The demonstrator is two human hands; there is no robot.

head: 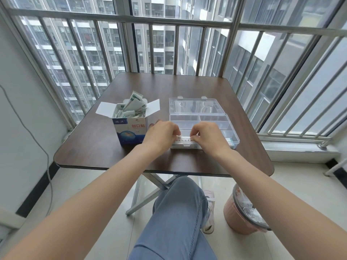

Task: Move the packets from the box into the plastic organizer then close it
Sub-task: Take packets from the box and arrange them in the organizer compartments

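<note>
A clear rectangular plastic organizer is seen lying flat on the right half of the dark brown square worktop, its long axis running left to right across the view. Its transparent hinged lid is laid open on the far side, toward the window, with two latch tabs showing on its far edge. The tray is divided by long partitions that run parallel to the long axis.

A narrow white packet with dark printed characters is held over the nearest compartment, its long axis also left to right, parallel to the front wall of the organizer. It is pinched at its left end by the curled fingers of the left hand and at its right end by those of the right hand. Both hands are turned palm down with knuckles raised, and both bare forearms are stretched forward from the lower corners, converging on the organizer's front edge.

Just left of the organizer, an upright blue and white cardboard box with red characters is stood with its top flaps spread open; the left hand's outer side is close beside it. A heap of white and green packets is seen sticking up out of its top, several tilted toward the right.

Beneath the worktop, a leg in blue jeans and a pink waste bin on the floor are visible.
</note>
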